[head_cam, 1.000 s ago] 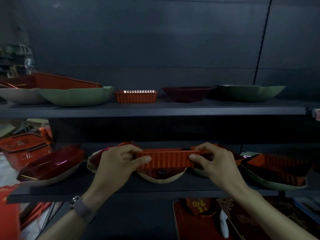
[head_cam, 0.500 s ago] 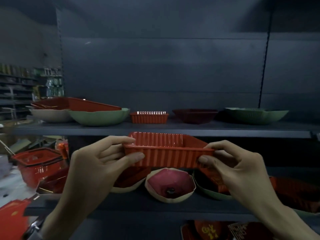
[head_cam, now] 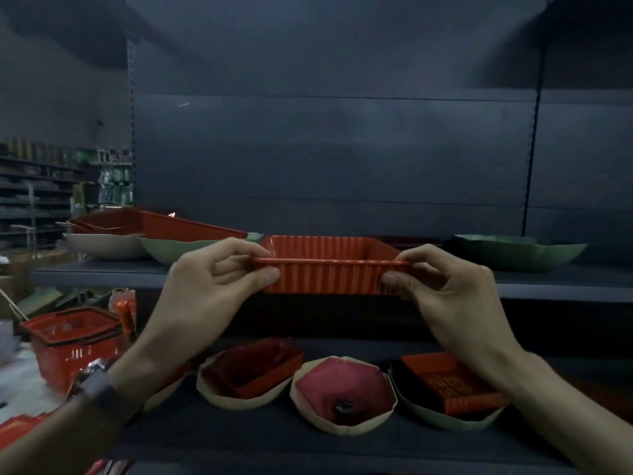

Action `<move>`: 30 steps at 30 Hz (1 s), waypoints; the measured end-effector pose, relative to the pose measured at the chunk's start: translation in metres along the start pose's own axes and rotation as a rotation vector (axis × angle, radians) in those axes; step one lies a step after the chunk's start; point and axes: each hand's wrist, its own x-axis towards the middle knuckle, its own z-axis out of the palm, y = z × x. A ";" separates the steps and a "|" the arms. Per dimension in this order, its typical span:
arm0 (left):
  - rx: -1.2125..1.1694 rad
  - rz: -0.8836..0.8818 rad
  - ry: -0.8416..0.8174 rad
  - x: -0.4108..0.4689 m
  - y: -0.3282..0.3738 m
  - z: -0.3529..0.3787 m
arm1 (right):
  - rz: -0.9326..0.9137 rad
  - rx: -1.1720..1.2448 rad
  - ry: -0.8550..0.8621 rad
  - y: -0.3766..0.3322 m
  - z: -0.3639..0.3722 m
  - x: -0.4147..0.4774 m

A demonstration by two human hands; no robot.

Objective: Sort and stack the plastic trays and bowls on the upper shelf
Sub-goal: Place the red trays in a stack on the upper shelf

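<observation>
Ok, the red ribbed tray is up from the lower shelf to upper shelf height now, left hand and right hand fingers pinching its ends. Stacking's probably next.

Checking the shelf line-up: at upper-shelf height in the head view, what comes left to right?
From the left: cream bowl → green bowl → left hand → red ribbed tray → right hand → second green bowl.
</observation>
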 end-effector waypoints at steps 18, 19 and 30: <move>0.256 -0.072 0.104 0.162 -0.073 0.009 | 0.138 -0.060 0.072 0.093 0.080 0.141; 0.265 -0.076 0.110 0.168 -0.079 0.010 | 0.148 -0.059 0.069 0.098 0.085 0.144; 0.482 -0.107 0.108 0.213 -0.127 0.008 | 0.217 -0.151 -0.062 0.128 0.123 0.167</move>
